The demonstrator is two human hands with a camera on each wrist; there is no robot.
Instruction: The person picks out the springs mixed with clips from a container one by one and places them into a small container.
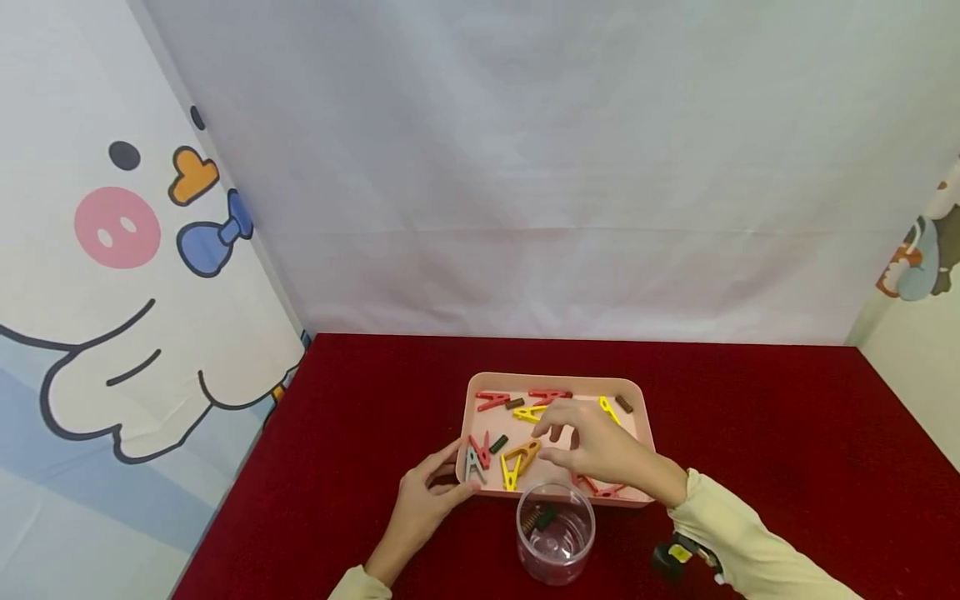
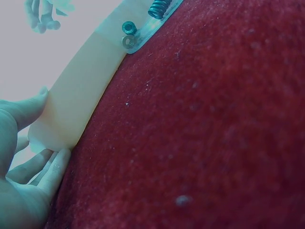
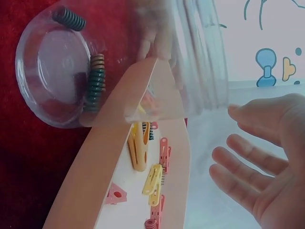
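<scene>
A pink tray lies on the red cloth and holds several red, yellow and orange clothespins and small springs. My left hand grips the tray's front left corner, the thumb on the rim and the fingers by the wall. Above the tray's middle my right hand hovers with relaxed fingers, holding nothing. In the right wrist view that hand is spread beside the tray rim. A clear cup stands just in front of the tray with springs inside.
Red cloth covers the table to both sides of the tray. White curtain panels close off the back and the sides; the left one has a cartoon print. A small black and yellow device sits by my right sleeve.
</scene>
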